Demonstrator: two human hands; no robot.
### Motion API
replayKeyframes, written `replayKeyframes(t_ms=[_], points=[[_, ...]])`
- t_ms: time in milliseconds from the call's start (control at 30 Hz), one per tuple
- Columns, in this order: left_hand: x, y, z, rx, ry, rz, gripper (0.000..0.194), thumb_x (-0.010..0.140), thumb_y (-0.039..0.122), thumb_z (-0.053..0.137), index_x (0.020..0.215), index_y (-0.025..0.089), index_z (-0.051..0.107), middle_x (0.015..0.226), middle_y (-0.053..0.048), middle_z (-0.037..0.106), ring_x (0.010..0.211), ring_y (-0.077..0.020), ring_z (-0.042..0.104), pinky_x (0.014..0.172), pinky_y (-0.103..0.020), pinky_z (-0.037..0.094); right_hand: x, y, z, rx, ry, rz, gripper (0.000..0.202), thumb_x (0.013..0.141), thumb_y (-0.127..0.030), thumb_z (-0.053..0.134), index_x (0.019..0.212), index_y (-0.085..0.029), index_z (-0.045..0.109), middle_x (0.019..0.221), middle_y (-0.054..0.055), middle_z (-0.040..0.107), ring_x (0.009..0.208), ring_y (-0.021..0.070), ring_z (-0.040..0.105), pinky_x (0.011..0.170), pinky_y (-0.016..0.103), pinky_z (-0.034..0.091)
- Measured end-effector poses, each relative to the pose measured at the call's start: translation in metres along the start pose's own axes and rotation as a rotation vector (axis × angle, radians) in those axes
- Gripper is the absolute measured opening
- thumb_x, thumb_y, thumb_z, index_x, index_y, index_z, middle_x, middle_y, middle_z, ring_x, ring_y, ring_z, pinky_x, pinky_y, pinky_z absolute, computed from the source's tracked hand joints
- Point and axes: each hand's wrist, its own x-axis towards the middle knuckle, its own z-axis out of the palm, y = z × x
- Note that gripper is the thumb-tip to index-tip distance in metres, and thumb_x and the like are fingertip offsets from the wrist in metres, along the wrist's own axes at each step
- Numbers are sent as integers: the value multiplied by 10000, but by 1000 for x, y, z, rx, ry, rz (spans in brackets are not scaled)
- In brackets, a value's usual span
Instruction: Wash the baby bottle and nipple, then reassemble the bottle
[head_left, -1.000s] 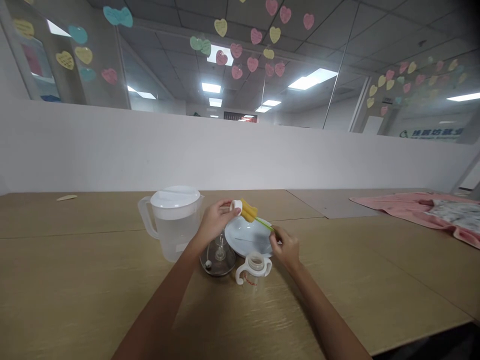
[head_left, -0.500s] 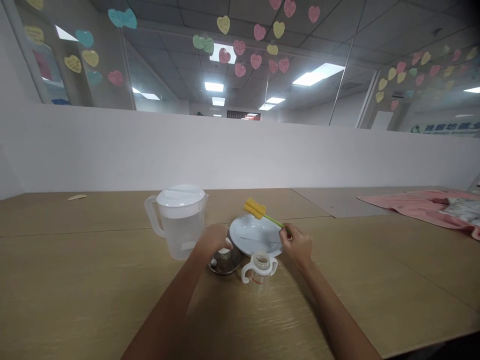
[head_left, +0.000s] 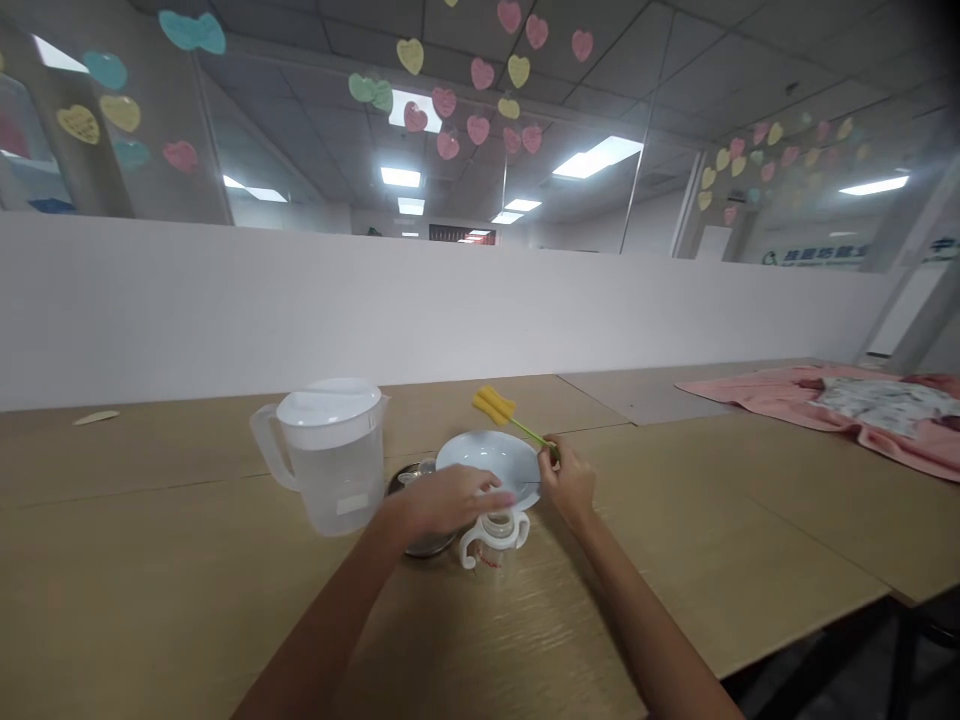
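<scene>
My right hand (head_left: 570, 485) is closed round the green handle of a sponge bottle brush (head_left: 494, 405), whose yellow head points up and left above the table. My left hand (head_left: 448, 497), slightly blurred, reaches over the mouth of a clear baby bottle (head_left: 495, 552) with white side handles; its fingers are stretched out and nothing shows in them. The bottle stands upright and uncapped. Behind it sits a white bowl (head_left: 480, 448). Partly hidden under my left hand lies a round metal tray (head_left: 430, 548) with small clear and white parts on it.
A lidded plastic pitcher (head_left: 335, 480) of clear liquid stands left of the tray. A pink cloth (head_left: 757, 392) with a patterned garment (head_left: 877, 402) lies at the far right. A flat pale piece (head_left: 96, 418) rests at the far left. The white wall (head_left: 300, 310) bounds the table's back.
My left hand has moved right, from the white part on the metal tray to above the bottle. My right hand still holds the brush in much the same place. The view has turned slightly right.
</scene>
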Motion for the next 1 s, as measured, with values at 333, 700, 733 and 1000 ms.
replayKeyframes(t_ms=[333, 700, 733, 1000], points=[[9, 3, 13, -11, -60, 2, 602, 556, 399, 769, 1081, 214, 542, 935, -22, 650, 845, -232, 608, 610, -240, 406, 1, 4, 2, -5, 31, 77, 373, 891, -353, 342, 927, -142, 648, 723, 71, 663, 612, 158, 556, 585, 245, 321], [17, -26, -10, -318, 526, 31, 517, 611, 349, 770, 1077, 184, 620, 1086, -38, 654, 987, -216, 591, 846, -280, 453, -2, -13, -7, 401, 8, 321, 586, 907, -549, 287, 721, -139, 662, 573, 10, 530, 539, 135, 466, 535, 240, 305], [19, -28, -9, -267, 566, 31, 555, 604, 329, 781, 1111, 183, 607, 1122, -49, 643, 1023, -226, 578, 881, -298, 444, -2, -17, -10, 420, 5, 303, 576, 908, -544, 300, 700, -141, 656, 568, 4, 524, 536, 128, 462, 537, 236, 307], [21, -38, -5, 369, 581, 166, 420, 726, 154, 682, 1129, 151, 566, 1139, -86, 625, 1050, -252, 519, 924, -378, 412, 9, -16, -23, 7, 176, -119, 459, 907, -317, 438, 480, -171, 523, 491, -14, 447, 519, 101, 380, 576, 255, 254]])
